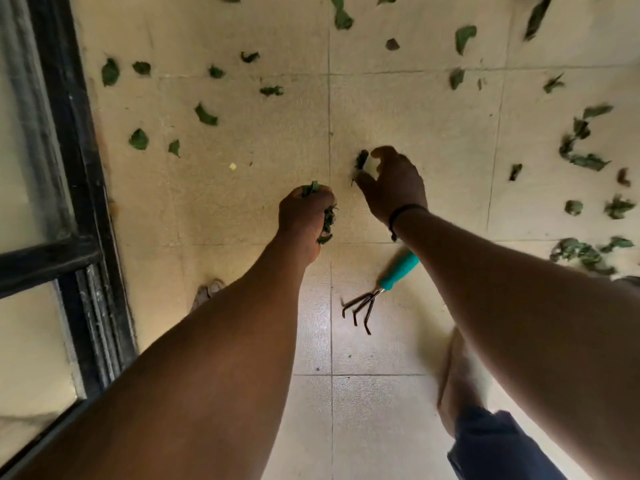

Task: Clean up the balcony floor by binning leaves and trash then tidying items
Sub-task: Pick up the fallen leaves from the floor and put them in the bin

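Note:
My left hand (304, 220) grips a bunch of green leaves (327, 223) in its fist, low over the beige tiled floor (263, 161). Just right of it, my right hand (394, 181) pinches a single dark leaf (362, 161) between thumb and fingers at floor level. Several more leaves lie scattered over the tiles, such as one (206, 115) to the far left and a cluster (581, 252) at the right edge.
A small hand rake (377, 292) with a teal handle and three metal prongs lies on the floor under my right forearm. A black-framed glass door (79, 174) runs along the left. My right leg (460, 382) and foot stand at the lower right.

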